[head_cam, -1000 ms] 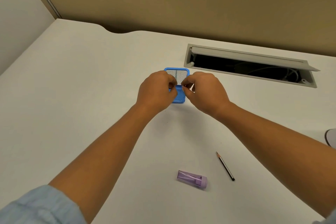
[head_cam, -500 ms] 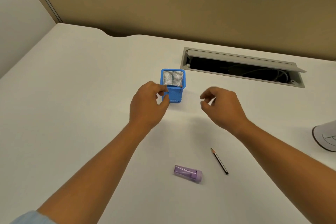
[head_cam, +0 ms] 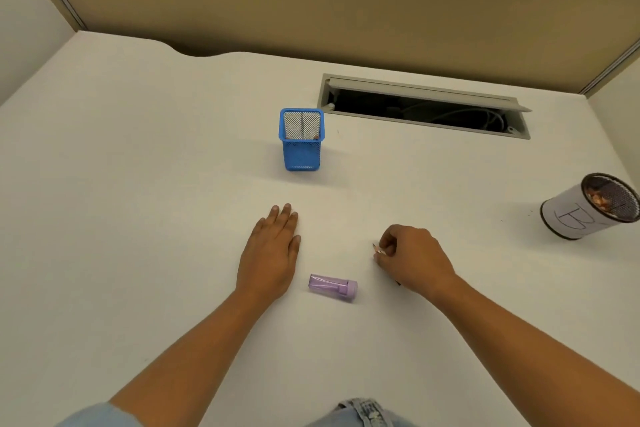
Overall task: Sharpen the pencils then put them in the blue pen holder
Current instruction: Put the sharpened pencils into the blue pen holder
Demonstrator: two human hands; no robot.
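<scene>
The blue mesh pen holder (head_cam: 301, 146) stands upright in the middle of the white desk; a pencil end shows at its near rim. A purple sharpener (head_cam: 332, 287) lies on its side near me. My left hand (head_cam: 272, 253) rests flat on the desk, fingers together, just left of the sharpener. My right hand (head_cam: 410, 258) is to the sharpener's right, fingers curled over a dark pencil (head_cam: 377, 249) lying on the desk; only its sharpened tip and a bit of its far end show.
An open cable tray (head_cam: 426, 107) is sunk into the desk behind the holder. A white-wrapped mesh cup (head_cam: 585, 211) holding shavings stands at the right edge. A beige partition runs along the back of the desk (head_cam: 138, 166).
Both hands have pulled back from the blue holder toward me. The left now lies flat on the desk. The right has come down onto the loose pencil beside the sharpener.
</scene>
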